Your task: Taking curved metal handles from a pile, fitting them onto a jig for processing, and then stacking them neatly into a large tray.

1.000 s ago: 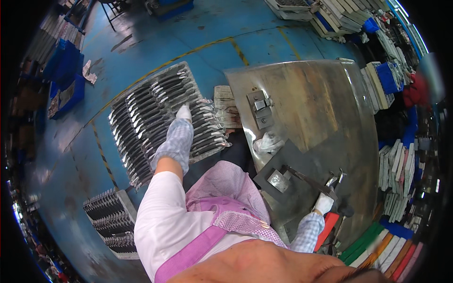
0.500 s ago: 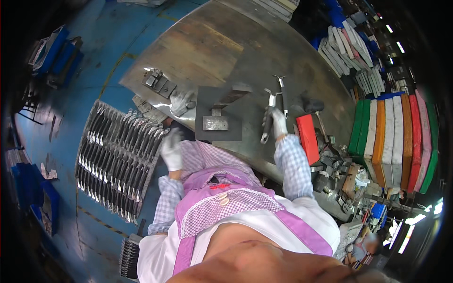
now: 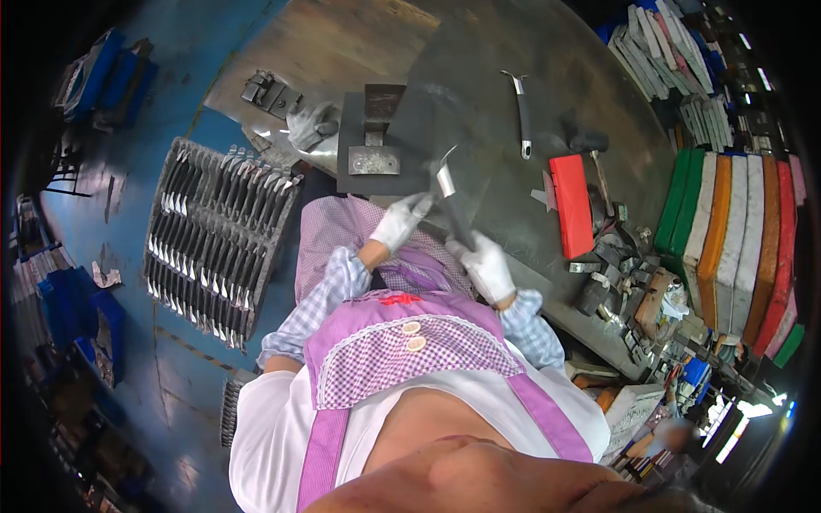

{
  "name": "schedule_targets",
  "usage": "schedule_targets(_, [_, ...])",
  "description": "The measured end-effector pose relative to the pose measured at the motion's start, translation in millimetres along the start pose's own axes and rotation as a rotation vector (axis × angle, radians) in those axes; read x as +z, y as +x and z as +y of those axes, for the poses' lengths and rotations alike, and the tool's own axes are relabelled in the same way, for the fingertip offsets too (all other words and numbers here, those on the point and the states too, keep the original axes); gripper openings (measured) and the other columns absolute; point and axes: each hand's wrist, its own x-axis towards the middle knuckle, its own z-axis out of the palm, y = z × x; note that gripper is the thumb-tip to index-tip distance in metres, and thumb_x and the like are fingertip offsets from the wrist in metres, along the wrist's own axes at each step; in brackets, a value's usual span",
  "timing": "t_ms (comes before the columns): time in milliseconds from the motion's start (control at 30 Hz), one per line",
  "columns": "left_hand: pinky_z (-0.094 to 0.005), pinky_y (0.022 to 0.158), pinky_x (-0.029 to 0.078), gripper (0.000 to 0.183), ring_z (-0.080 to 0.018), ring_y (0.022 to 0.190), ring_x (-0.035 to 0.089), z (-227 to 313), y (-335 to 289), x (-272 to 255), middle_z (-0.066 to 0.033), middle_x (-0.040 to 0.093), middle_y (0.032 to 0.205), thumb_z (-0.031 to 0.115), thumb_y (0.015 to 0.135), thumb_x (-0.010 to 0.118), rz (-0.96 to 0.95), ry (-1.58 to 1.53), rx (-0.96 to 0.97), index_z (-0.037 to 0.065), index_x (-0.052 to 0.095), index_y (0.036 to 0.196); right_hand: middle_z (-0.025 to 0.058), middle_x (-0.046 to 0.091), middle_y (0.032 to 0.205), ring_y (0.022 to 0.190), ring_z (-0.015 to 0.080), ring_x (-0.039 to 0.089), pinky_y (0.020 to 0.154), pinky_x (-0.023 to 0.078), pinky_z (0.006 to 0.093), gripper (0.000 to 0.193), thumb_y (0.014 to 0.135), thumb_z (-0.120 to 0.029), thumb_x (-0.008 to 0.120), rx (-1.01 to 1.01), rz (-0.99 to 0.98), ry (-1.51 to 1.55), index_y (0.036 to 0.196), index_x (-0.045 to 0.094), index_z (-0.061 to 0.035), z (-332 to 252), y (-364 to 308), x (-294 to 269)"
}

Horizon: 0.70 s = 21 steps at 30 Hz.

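My gloved right hand is closed round the lower end of a black-handled tool with a curved metal head, its head pointing up and away from me. In front of my apron, my gloved left hand reaches toward that tool with fingers stretched out, close beside its neck; whether they touch cannot be made out. A second black-handled tool of the same kind lies on the metal table. Left of it stands a steel fixture block on a dark plate.
A rack with rows of black-handled tools stands to my left. A grey glove and a metal clamp block lie at the table's left. Right are a red box, a hammer, metal parts and coloured boards.
My right hand has lifted one tool off the table and brought it toward my body. My left hand has moved from beside the rack to near the tool. The view has shifted.
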Motion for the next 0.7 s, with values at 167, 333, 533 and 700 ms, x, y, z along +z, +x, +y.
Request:
schedule_targets(167, [-0.0449,0.1,0.049,0.056,-0.0392,0.119,0.059,35.6,-5.9,-5.1,-0.0133,0.064,0.128,0.037,0.086,0.074,0.103,0.716,0.048,0.011,0.06,0.134,0.0231,0.072,0.093,0.093,0.0344,0.072,0.082,0.054,0.041,0.034,0.088,-0.031,0.069,0.131,0.257,-0.234,0.112,0.071,-0.0076,179.4,32.5,38.6])
schedule_targets(333, [-0.0435,0.091,0.053,0.05,-0.037,0.119,0.059,62.7,-7.1,6.9,-0.0127,0.053,0.14,0.015,0.079,0.075,0.075,1.138,0.828,0.016,0.061,0.127,0.0176,0.074,0.093,0.09,0.0253,0.073,0.081,0.055,0.0339,0.035,0.087,-0.027,0.069,0.076,-0.247,0.024,0.113,0.072,-0.004,48.4,-3.2,13.9])
schedule_targets(533, [-0.0396,0.09,0.052,0.027,-0.0323,0.104,0.064,22.0,2.5,-37.3,-0.013,0.067,0.11,0.005,0.083,0.062,0.116,0.707,0.44,0.012,0.066,0.109,0.0117,0.07,0.112,0.1,0.0192,0.069,0.084,0.056,0.0324,0.025,0.088,-0.008,0.071,-0.607,0.021,0.327,0.113,0.068,-0.0011,-32.8,71.0,29.5])
schedule_targets(700, [-0.0307,0.081,0.056,0.043,-0.0197,0.092,0.071,30.5,-12.3,-79.4,-0.0125,0.072,0.108,0.017,0.088,0.074,0.472,0.482,0.253,0.005,0.065,0.128,0.0088,0.074,0.086,0.075,0.032,0.072,0.069,0.057,0.0407,0.019,0.085,-0.029,0.075,-0.477,0.174,-0.071,0.098,0.075,-0.0144,-65.7,135.7,83.0])
